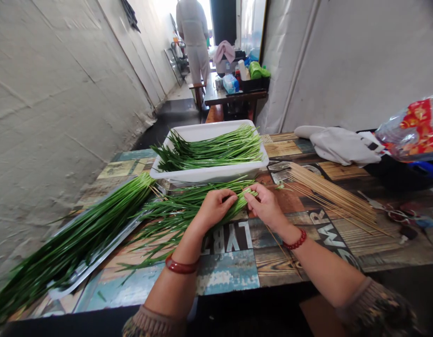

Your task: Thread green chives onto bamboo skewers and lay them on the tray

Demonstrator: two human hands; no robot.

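A loose bunch of green garlic chives (174, 210) lies on the table, leaves fanned to the left. My left hand (216, 206) is closed over the bunch near its pale stem ends, thumb and fingers curled together. Close by, my right hand (265, 203) pinches the tips of the stems. Below the right hand, thin bamboo skewers (285, 252) slant toward the table's front edge; whether it grips one is hidden. Behind both hands, a white plastic tub (209, 175) holds more chives. On the left, a long tray (93, 274) carries a thick pile of chives (93, 229) with skewers at the stem end.
A pile of bamboo skewers (332, 194) lies right of my hands. Beyond it are scissors (399, 215), a grey cloth (337, 142) and a red-printed plastic bag (416, 126). Farther back, a person (193, 37) stands beside a second, cluttered table (216, 96).
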